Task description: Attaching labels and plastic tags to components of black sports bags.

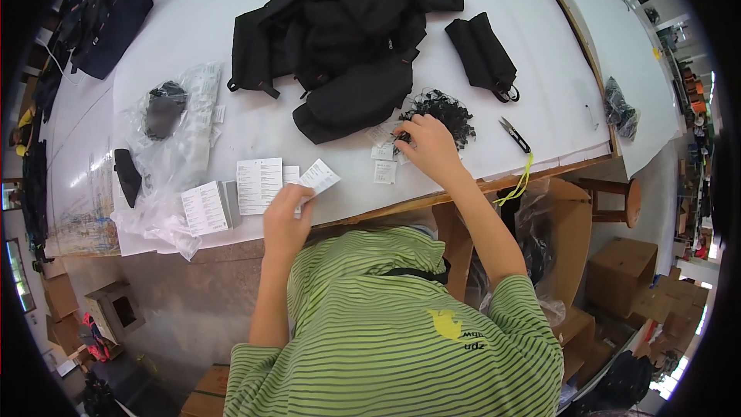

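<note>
One white card (320, 176) is pinched between the fingers of the left hand (285, 220), near the front edge of the counter (556, 85). Right hand (428, 147): fingers curled at the black cord pile (455, 116); cannot tell whether they grip anything. White labels (384, 173) lie just beside the pile, snips (515, 136) to its right.

Workshop: white-covered worktable (266, 127), heaped black fabric bags (351, 104), snips (515, 136) on yellow cord (523, 181), cardboard boxes (620, 272), wooden stool (633, 202).

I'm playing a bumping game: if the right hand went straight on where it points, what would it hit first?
The right hand would probably meet the pile of thin black strings, right by its fingertips. Whether it already touches them is hard to tell.
</note>
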`<action>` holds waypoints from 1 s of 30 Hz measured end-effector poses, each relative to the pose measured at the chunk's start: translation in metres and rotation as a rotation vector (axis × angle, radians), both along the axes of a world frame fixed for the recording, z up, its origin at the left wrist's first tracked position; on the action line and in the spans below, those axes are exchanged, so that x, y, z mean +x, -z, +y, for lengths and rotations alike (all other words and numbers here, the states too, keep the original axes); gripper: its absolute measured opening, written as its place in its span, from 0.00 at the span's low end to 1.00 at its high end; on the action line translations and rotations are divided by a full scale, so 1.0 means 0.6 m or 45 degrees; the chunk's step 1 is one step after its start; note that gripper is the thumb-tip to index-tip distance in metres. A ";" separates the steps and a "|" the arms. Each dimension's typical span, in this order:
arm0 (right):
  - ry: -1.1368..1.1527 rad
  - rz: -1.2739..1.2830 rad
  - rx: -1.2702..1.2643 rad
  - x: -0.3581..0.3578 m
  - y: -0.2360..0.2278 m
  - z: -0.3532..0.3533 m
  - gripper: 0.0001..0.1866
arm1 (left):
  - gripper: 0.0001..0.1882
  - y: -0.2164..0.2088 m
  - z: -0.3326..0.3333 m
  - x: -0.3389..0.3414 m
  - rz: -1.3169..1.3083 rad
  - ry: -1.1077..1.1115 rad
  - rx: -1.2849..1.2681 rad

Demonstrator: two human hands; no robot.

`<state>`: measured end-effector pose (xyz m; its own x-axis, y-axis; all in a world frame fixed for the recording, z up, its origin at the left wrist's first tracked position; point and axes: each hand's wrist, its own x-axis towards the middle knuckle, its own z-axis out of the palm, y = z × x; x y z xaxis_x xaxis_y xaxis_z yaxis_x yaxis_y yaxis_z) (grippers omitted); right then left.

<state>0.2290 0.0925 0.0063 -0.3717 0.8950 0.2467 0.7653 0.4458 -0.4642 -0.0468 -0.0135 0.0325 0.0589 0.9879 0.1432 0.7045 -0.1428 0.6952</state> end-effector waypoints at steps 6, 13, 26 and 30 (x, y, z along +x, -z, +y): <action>-0.069 -0.162 -0.023 -0.017 0.012 0.028 0.04 | 0.14 0.040 0.011 0.030 -0.223 -0.291 -0.278; 0.128 0.280 -0.203 0.010 -0.132 0.026 0.06 | 0.15 0.072 0.014 0.028 0.241 0.023 0.092; 0.348 1.482 -0.013 0.000 -0.242 -0.058 0.03 | 0.16 -0.001 0.070 0.016 -0.761 -0.202 -0.353; 0.146 1.618 -0.749 -0.049 -0.194 -0.097 0.02 | 0.17 -0.060 0.059 0.057 -1.239 -0.064 -0.331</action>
<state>0.1996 0.0340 0.1227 -0.0996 0.9931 -0.0618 -0.2938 -0.0887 -0.9517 -0.0126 0.0217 0.0688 -0.0117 0.9935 -0.1136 -0.1848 0.1095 0.9767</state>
